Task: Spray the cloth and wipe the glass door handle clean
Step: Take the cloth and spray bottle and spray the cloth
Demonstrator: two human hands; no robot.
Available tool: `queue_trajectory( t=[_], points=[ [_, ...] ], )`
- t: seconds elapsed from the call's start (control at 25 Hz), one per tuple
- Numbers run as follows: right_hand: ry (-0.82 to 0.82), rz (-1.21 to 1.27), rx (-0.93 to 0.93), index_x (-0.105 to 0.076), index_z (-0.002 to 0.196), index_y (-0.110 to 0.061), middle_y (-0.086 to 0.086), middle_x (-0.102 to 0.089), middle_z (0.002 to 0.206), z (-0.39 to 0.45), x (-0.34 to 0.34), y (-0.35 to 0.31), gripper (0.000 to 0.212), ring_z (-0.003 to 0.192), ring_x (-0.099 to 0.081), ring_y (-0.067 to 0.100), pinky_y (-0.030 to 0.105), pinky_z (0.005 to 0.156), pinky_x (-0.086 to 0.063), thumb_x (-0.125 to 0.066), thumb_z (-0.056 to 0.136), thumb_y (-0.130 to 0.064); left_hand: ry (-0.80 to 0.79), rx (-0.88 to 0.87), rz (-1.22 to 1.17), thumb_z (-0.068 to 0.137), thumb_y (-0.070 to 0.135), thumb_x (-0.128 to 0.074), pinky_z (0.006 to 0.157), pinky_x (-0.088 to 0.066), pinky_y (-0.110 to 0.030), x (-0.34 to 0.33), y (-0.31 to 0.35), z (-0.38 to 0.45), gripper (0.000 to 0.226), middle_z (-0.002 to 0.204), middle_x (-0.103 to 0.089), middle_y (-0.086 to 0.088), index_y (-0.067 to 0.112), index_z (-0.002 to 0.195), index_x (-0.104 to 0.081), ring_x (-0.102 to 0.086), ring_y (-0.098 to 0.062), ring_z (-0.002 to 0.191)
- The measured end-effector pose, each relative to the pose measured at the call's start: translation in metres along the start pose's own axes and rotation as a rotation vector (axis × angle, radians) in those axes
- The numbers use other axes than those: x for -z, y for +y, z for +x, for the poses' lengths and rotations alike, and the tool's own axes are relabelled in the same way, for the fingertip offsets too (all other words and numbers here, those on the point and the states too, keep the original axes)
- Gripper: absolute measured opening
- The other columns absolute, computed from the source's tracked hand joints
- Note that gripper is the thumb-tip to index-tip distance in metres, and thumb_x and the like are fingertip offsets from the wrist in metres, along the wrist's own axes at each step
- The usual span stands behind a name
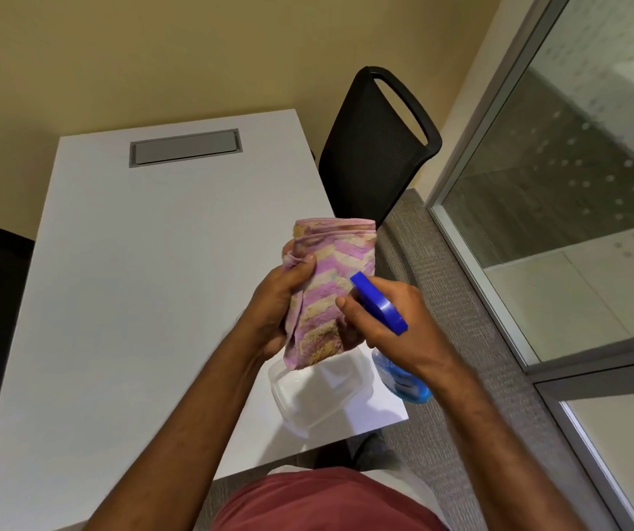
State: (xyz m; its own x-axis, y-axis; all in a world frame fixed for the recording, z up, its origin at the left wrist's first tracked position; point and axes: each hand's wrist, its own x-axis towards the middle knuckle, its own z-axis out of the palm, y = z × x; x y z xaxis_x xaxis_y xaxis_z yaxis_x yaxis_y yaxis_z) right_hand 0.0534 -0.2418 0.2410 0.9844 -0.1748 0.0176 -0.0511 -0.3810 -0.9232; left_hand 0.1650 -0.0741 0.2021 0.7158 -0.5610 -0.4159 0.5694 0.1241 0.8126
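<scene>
Left hand [280, 300] clenched round folded striped cloth [330, 285], held above bench [135, 262] corner. Right hand [388, 320] wrapped round spray bottle [380, 304], nozzle nearly touching cloth. Risk: one soaked patch, drips onto bench or clear container [319, 392] below. Door handle not in view.

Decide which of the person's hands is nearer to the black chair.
Right. The right hand, gripping the spray bottle, lies on the side of the chair, below it in view. The left hand, holding the cloth, sits further left, over the table.
</scene>
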Motion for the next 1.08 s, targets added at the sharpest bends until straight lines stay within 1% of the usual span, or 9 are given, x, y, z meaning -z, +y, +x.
queue_trajectory(
  t=[0.12,0.2,0.24,0.4,0.56,0.68,0.88,0.96,1.08],
  points=[
    [0.074,0.091,-0.017,-0.060,0.078,0.003,0.028,-0.060,0.067,-0.002,-0.004,0.000,0.040,0.053,-0.056,0.041,0.035,0.046,-0.048,-0.071,0.099,-0.030,0.091,-0.030,-0.055,0.104,0.040,-0.063,0.085,-0.067,-0.044,0.008,-0.009,0.011,0.039,0.124,-0.078,-0.013,0.018,0.137,-0.064,-0.077,-0.033,0.111],
    [0.095,0.116,-0.029,-0.059,0.076,0.002,0.026,-0.058,0.063,-0.004,-0.010,-0.002,0.042,0.051,-0.054,0.042,0.029,0.044,-0.046,-0.070,0.099,-0.031,0.115,-0.044,-0.116,0.106,0.039,-0.059,0.083,-0.067,-0.043,0.012,-0.013,0.018,0.036,0.121,-0.079,-0.011,0.019,0.135,-0.065,-0.078,-0.031,0.109],
    [0.098,0.113,-0.033,-0.059,0.075,0.001,0.024,-0.058,0.062,-0.004,-0.013,-0.003,0.042,0.051,-0.054,0.042,0.030,0.043,-0.046,-0.070,0.100,-0.031,0.129,-0.043,-0.138,0.107,0.041,-0.056,0.081,-0.067,-0.042,0.012,-0.013,0.020,0.035,0.119,-0.079,-0.009,0.020,0.133,-0.065,-0.078,-0.030,0.108],
    [0.124,-0.013,-0.032,-0.056,0.067,0.000,0.022,-0.056,0.055,-0.008,-0.029,-0.006,0.052,0.050,-0.055,0.042,0.050,0.049,-0.048,-0.066,0.100,-0.039,0.199,-0.031,-0.174,0.110,0.050,-0.043,0.075,-0.067,-0.039,0.010,-0.013,0.027,0.040,0.112,-0.082,-0.003,0.024,0.128,-0.068,-0.080,-0.025,0.100],
    [0.126,0.000,-0.028,-0.058,0.067,-0.009,0.012,-0.060,0.055,-0.012,-0.033,-0.007,0.046,0.045,-0.061,0.027,0.044,0.047,-0.051,-0.067,0.100,-0.040,0.221,-0.047,-0.159,0.111,0.052,-0.037,0.073,-0.067,-0.035,0.009,-0.014,0.032,0.041,0.107,-0.083,0.001,0.028,0.125,-0.067,-0.081,-0.021,0.097],
    [0.101,0.011,-0.008,-0.064,0.075,-0.015,0.010,-0.065,0.065,-0.013,-0.033,-0.007,0.033,0.051,-0.060,0.032,0.045,0.049,-0.053,-0.067,0.101,-0.036,0.228,-0.057,-0.147,0.111,0.053,-0.036,0.076,-0.068,-0.037,0.011,-0.014,0.035,0.043,0.108,-0.082,0.002,0.028,0.127,-0.066,-0.081,-0.021,0.098],
    [0.088,-0.072,-0.045,-0.055,0.064,-0.015,0.012,-0.058,0.054,-0.009,-0.031,-0.002,0.045,0.046,-0.061,0.030,0.044,0.047,-0.052,-0.067,0.101,-0.039,0.251,-0.066,-0.123,0.110,0.056,-0.035,0.096,-0.063,-0.048,0.016,-0.013,0.040,0.045,0.115,-0.080,0.001,0.029,0.132,-0.064,-0.077,-0.026,0.108],
    [0.049,-0.081,-0.034,-0.059,0.070,-0.013,0.012,-0.061,0.059,-0.010,-0.030,0.000,0.042,0.051,-0.061,0.034,0.049,0.051,-0.053,-0.066,0.099,-0.042,0.251,-0.071,-0.119,0.110,0.056,-0.034,0.097,-0.063,-0.048,0.018,-0.012,0.042,0.045,0.116,-0.080,0.001,0.029,0.132,-0.064,-0.077,-0.026,0.109],
    [-0.003,-0.085,0.003,-0.064,0.078,-0.016,0.009,-0.065,0.068,-0.010,-0.031,-0.003,0.032,0.058,-0.061,0.033,0.050,0.054,-0.054,-0.065,0.098,-0.041,0.236,-0.073,-0.125,0.110,0.056,-0.032,0.089,-0.067,-0.042,0.018,-0.012,0.043,0.047,0.114,-0.081,0.003,0.029,0.132,-0.063,-0.078,-0.023,0.105]
  ],
)
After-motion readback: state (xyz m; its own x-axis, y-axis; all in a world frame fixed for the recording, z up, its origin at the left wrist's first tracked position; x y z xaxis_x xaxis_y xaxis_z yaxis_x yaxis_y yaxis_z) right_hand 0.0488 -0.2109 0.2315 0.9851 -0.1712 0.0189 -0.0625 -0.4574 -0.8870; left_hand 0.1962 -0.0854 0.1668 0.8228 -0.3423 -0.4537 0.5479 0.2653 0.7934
